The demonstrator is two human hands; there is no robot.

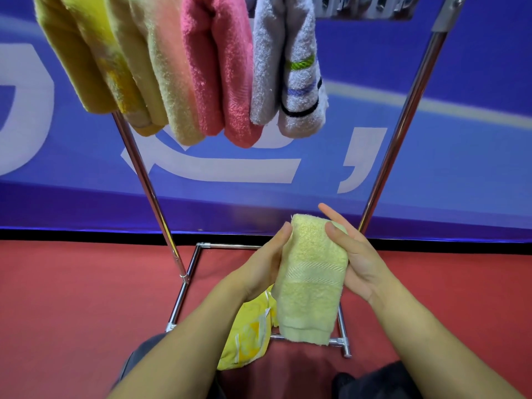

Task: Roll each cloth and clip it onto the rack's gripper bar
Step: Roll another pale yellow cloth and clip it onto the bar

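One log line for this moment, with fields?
phase: rolling | left hand: holds pale yellow cloth | right hand: presses it | rack: several cloths hanging

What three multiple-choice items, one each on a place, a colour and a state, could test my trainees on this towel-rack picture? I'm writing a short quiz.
1. Where is the pale yellow cloth?
A. Between both hands
B. On the bar
C. On the floor

2. Which colour hangs between the yellow cloths and the white cloth?
A. Green
B. Pink
C. Black

3. How are the right hand's fingers?
A. Fisted
B. Straight
C. Hidden

Answers: 1 A, the left hand and the right hand flank it. 2 B, the pink cloth hangs there. 3 B, they lie extended along the cloth.
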